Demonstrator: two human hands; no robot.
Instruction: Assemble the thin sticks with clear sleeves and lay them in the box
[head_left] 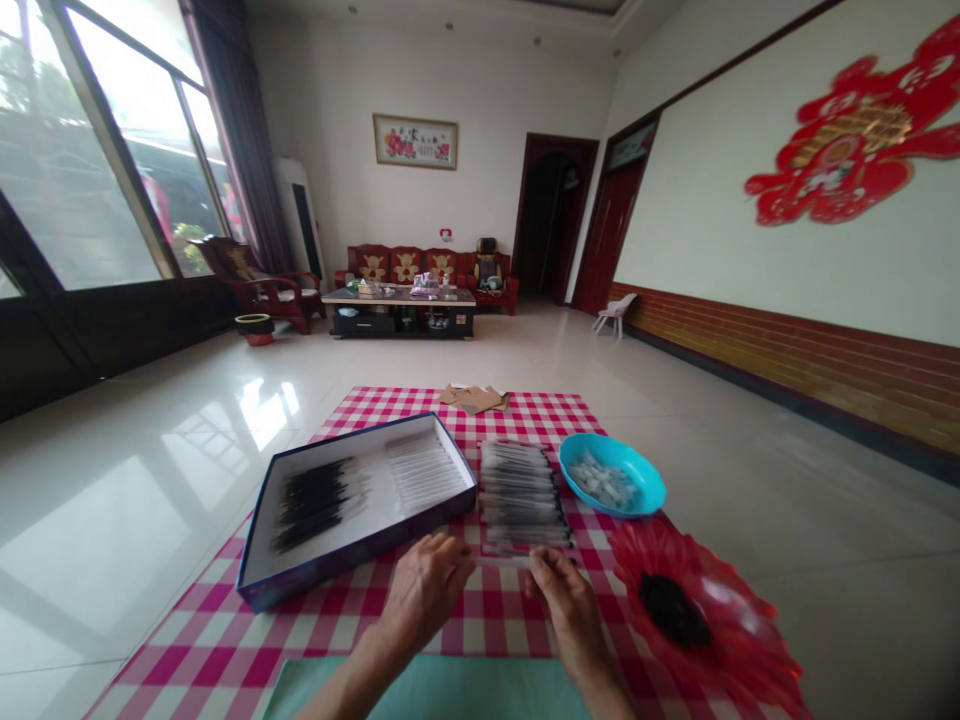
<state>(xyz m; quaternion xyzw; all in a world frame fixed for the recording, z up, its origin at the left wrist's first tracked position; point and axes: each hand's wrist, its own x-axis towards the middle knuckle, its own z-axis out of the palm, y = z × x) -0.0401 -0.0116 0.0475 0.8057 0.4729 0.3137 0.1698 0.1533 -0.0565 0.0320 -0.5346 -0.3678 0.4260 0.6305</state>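
Observation:
My left hand [429, 582] is closed, its fingertips pinching the left end of a thin clear pen barrel [499, 560]. At the other end, my right hand [564, 600] has thumb and fingers pressed together on the same barrel, which lies level between both hands. Just beyond it is a stacked row of clear pens [523, 495] with dark tips on the right. A shallow blue box [259, 590] on the left contains a pile of thin black pieces [311, 505] and a row of clear tubes [425, 470]. Fine detail is blurred.
A turquoise bowl [651, 480] holds small whitish pieces. Nearer, a red flower-shaped dish [739, 620] contains small black pieces [675, 608]. Torn cardboard [474, 399] lies at the far edge of the checked tablecloth [360, 625]. A pale green cloth [465, 690] is beneath my forearms.

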